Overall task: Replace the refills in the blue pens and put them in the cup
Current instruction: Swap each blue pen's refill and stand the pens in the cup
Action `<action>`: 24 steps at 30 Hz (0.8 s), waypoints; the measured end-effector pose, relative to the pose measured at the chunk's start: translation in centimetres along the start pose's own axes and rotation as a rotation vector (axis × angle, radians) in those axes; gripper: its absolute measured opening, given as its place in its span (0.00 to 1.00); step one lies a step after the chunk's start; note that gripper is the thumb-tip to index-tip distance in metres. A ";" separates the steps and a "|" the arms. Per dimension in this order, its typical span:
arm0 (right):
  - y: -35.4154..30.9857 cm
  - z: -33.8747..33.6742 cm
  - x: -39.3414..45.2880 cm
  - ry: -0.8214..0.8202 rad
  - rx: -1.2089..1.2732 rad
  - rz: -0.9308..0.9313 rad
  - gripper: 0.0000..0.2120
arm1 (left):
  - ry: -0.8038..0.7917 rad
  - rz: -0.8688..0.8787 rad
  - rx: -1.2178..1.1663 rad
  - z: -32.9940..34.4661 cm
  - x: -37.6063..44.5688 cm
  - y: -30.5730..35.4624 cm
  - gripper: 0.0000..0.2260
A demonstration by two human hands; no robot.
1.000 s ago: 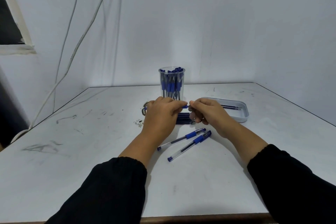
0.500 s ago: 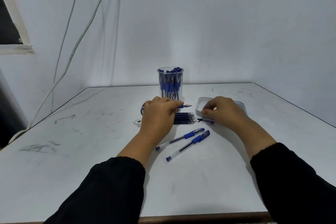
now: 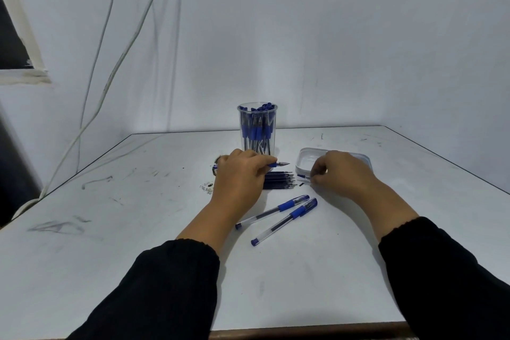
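left hand [image 3: 240, 174] gripping a pen [image 3: 277, 164], right hand [image 3: 339, 171] pinching a refill [image 3: 303, 176], cup [image 3: 257, 130] full of pens

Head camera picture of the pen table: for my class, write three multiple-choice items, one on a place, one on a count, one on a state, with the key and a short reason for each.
1. Where does the clear cup stand?
A. beyond the left hand
B. inside the white tray
C. at the table's near edge

2. How many capped pens lie loose in front of the hands?
A. none
B. two
C. five

3. What is the left hand doing?
A. lying flat and empty
B. lifting the cup
C. holding an uncapped pen

Key: 1 A, the cup rises behind its knuckles; 2 B, a near pen and a far pen lie side by side; 3 C, the tip sticks out past the fingers.
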State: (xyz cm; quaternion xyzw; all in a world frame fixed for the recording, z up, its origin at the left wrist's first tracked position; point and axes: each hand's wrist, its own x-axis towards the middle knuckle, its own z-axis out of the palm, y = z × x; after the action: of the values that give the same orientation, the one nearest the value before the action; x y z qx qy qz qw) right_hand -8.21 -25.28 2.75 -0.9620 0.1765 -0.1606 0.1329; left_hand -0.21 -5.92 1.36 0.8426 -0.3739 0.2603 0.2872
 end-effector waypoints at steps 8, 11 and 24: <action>-1.1 -0.3 -0.4 0.062 0.291 -0.169 0.02 | -0.012 -0.029 0.051 -0.2 0.1 0.1 0.13; -1.3 -0.2 -0.5 0.081 0.282 -0.195 0.03 | -0.031 -0.025 0.079 -0.3 0.2 0.2 0.13; -2.5 0.4 -0.7 0.043 0.512 -0.221 0.08 | -0.048 -0.076 -0.073 -0.4 0.2 0.7 0.15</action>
State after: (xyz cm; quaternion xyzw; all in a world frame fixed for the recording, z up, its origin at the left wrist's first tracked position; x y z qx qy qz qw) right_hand -7.93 -22.73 2.99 -0.9070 0.0268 -0.2336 0.3494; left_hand -0.76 -6.11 1.97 0.8513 -0.3575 0.2150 0.3182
